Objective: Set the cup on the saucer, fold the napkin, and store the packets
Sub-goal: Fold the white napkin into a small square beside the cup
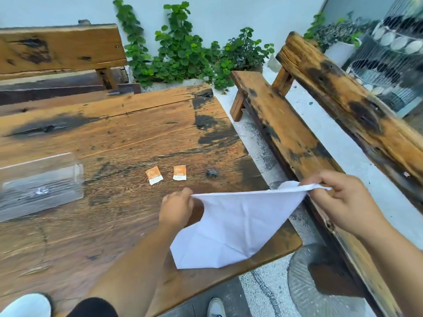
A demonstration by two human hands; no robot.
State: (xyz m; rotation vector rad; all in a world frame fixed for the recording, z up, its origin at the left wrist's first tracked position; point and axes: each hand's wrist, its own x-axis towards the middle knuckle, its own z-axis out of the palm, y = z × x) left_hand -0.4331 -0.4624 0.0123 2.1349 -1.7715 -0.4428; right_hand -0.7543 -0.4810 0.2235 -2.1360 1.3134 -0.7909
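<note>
A white paper napkin [231, 227] hangs unfolded and creased above the right end of the wooden table [119, 138]. My left hand [176, 208] pinches its left corner and my right hand [341, 200] pinches its right corner, stretching the top edge between them. Two small orange-and-white packets [154, 175] [179, 172] lie side by side on the table just beyond my left hand. A clear plastic box [41, 184] lies on the table at the left. A white rounded object [25, 306], perhaps the cup, shows at the bottom left corner; no saucer is visible.
A wooden bench [286, 138] runs along the right of the table, another bench [59, 56] stands at the far left. Green potted plants [183, 49] line the white wall behind. My shoe [216, 308] rests on the pale gravel floor below the table edge.
</note>
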